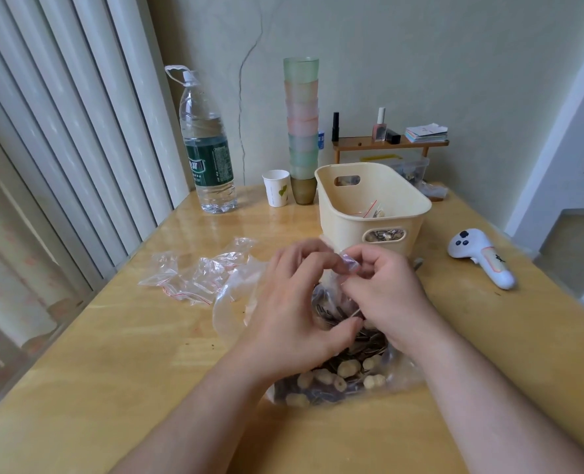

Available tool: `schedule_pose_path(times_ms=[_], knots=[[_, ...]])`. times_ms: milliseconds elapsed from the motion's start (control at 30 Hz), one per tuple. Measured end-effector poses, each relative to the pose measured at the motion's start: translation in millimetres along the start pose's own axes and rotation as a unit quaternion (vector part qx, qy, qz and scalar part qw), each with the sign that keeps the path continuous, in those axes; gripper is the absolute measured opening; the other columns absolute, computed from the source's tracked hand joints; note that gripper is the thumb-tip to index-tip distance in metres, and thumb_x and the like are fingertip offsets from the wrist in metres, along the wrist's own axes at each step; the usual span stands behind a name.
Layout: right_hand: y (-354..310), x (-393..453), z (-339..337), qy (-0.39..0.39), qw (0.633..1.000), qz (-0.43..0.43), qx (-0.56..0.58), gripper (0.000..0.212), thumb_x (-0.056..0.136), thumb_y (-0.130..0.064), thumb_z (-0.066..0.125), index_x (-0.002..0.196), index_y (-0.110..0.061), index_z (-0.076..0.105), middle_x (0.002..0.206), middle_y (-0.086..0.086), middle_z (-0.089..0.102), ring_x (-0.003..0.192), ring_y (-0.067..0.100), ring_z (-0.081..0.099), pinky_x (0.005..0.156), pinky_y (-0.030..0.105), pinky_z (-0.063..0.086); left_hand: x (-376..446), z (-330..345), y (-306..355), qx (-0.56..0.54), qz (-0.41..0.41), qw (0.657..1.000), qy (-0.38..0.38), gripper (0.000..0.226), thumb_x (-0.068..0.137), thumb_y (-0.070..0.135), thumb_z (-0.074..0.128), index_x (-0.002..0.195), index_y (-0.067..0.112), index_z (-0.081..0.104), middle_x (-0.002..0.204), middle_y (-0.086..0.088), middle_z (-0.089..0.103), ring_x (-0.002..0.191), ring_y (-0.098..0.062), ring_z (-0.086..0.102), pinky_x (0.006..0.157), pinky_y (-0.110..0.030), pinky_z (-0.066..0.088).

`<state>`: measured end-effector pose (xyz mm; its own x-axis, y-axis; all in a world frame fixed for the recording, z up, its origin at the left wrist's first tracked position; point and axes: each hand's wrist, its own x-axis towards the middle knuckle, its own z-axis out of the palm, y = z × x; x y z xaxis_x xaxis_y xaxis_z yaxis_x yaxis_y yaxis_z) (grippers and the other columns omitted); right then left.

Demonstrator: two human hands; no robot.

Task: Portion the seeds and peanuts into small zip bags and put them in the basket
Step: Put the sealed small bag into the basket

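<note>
A small clear zip bag (349, 262) is pinched at its top by both hands, the left hand (292, 302) and right hand (384, 292) meeting over it, probably to work its seal. Directly beneath them a large clear plastic bag of striped seeds and pale peanuts (338, 371) lies open on the wooden counter (112, 371). Just beyond the right hand stands the cream plastic basket (372, 203), already holding filled bags. Left of the left hand lie spare empty zip bags (188, 275); nothing blocks the way to the basket.
</note>
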<state>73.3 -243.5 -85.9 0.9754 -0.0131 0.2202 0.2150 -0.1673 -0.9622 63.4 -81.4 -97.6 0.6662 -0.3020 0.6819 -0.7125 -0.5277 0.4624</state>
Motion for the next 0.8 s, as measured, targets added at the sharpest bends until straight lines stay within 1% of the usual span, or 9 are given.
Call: schedule_pose_path(times_ms=[100,167,233,300,367,433,533,667,800], knots=[[-8.8,-3.1,-7.1,-0.082,0.989,0.046,0.113,0.033,0.091,0.015,0.064,0.088,-0.015,0.077,0.074,0.004,0.072,0.065,0.014,0.064,0.056,0.028,0.05,3.8,-8.3,-4.7,0.047,0.078,0.996,-0.011,0.062,0.075,0.049,0.088,0.117,0.012,0.061,0.142,0.002,0.055,0.15,-0.014,0.034,0.121,-0.039,0.031],[-11.3,-5.3,-8.7,-0.13,0.975,0.08,0.161,0.032,0.09,0.013,0.067,0.085,-0.015,0.079,0.077,0.008,0.071,0.064,0.015,0.064,0.05,0.025,0.049,2.2,-9.8,-7.3,0.037,0.057,0.997,-0.037,0.062,0.08,0.055,0.083,0.122,0.017,0.056,0.124,0.014,0.059,0.134,-0.008,0.05,0.109,-0.039,0.043],[-11.0,-5.2,-9.0,-0.148,0.97,0.09,0.17,0.026,0.086,0.007,0.071,0.085,-0.017,0.08,0.081,0.013,0.069,0.066,0.019,0.061,0.047,0.024,0.046,-0.7,-9.9,-6.4,0.011,0.005,0.998,-0.063,0.058,0.081,0.056,0.082,0.118,0.028,0.048,0.106,0.027,0.054,0.1,0.003,0.055,0.083,-0.028,0.047],[-9.4,-2.5,-9.1,-0.12,0.977,0.092,0.153,0.023,0.091,0.006,0.068,0.092,-0.014,0.077,0.08,0.016,0.065,0.064,0.02,0.057,0.045,0.021,0.045,-1.0,-9.2,-5.3,-0.009,-0.032,0.997,-0.069,0.057,0.081,0.056,0.083,0.115,0.033,0.042,0.093,0.031,0.051,0.082,0.006,0.051,0.07,-0.019,0.038],[-8.5,1.0,-10.4,-0.07,0.984,0.09,0.139,0.021,0.096,0.009,0.061,0.096,-0.009,0.073,0.075,0.016,0.057,0.056,0.016,0.053,0.042,0.021,0.046,0.8,-9.0,-5.2,-0.006,-0.049,0.997,-0.053,0.063,0.081,0.062,0.079,0.12,0.03,0.041,0.084,0.022,0.051,0.076,0.0,0.052,0.065,-0.024,0.039],[-8.0,2.6,-10.9,-0.054,0.986,0.082,0.134,0.025,0.095,0.011,0.059,0.094,-0.011,0.072,0.075,0.017,0.053,0.056,0.018,0.052,0.043,0.023,0.048,2.1,-9.5,-5.2,0.019,-0.048,0.997,-0.048,0.071,0.08,0.066,0.076,0.13,0.028,0.044,0.082,0.015,0.051,0.078,-0.006,0.052,0.067,-0.029,0.044],[-8.8,1.5,-8.4,-0.056,0.988,0.069,0.125,0.026,0.094,0.01,0.06,0.094,-0.013,0.072,0.067,0.013,0.053,0.056,0.019,0.052,0.044,0.025,0.046,1.5,-10.0,-6.3,0.052,-0.042,0.997,-0.047,0.075,0.079,0.067,0.079,0.137,0.028,0.05,0.086,0.014,0.054,0.084,-0.005,0.051,0.072,-0.024,0.042],[-10.8,0.8,-10.0,-0.063,0.987,0.053,0.135,0.012,0.096,-0.001,0.069,0.095,-0.013,0.07,0.063,0.004,0.06,0.051,0.012,0.057,0.047,0.02,0.049,1.6,-8.7,-5.6,-0.003,-0.077,0.997,0.005,0.074,0.074,0.071,0.076,0.133,0.03,0.058,0.082,0.018,0.053,0.078,-0.001,0.051,0.07,-0.016,0.039],[-10.8,0.1,-10.7,-0.047,0.99,0.022,0.13,0.013,0.093,0.0,0.072,0.093,-0.013,0.071,0.064,0.006,0.06,0.049,0.017,0.056,0.048,0.023,0.049,1.5,-6.9,-3.3,-0.015,-0.069,0.997,0.023,0.074,0.07,0.071,0.078,0.128,0.026,0.065,0.081,0.019,0.057,0.078,0.001,0.053,0.069,-0.01,0.038]])
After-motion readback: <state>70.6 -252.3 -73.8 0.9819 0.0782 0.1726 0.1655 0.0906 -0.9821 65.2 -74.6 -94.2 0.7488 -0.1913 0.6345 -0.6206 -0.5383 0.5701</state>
